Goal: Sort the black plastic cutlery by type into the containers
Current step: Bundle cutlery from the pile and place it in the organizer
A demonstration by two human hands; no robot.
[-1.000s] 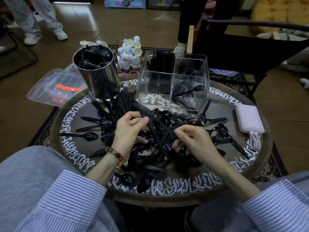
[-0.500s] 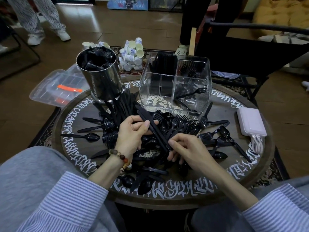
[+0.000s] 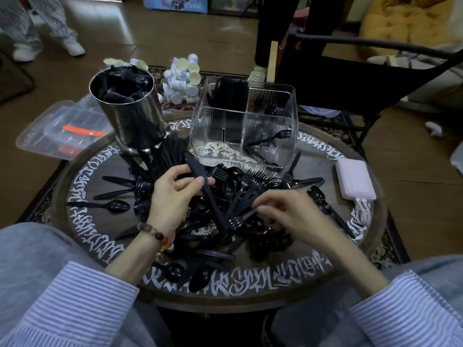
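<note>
Nearest to the person, the heap of black plastic cutlery (image 3: pixel 225 216) lay across the middle of the round table (image 3: pixel 333 274), with spoons, forks and knives mixed together. The left hand (image 3: pixel 172 199) pinched one or more black knives (image 3: pixel 200 176) between the thumb and the fingers, the blades pointing away toward the containers. The right hand (image 3: pixel 285 214) was beside it, apart from it, with curled fingers over a bunch of forks (image 3: pixel 248 194); it was blurred, so whether it held a fork could not be told. Farther away stood the steel canister (image 3: pixel 135 121), already full of black pieces, and the clear divided container (image 3: pixel 245 126), with knives in its far left compartment and a spoon (image 3: pixel 273 137) in the near right one. The step in hand seemed to be collecting knives. The next move probably called for lifting them free and putting them with the other knives.
</note>
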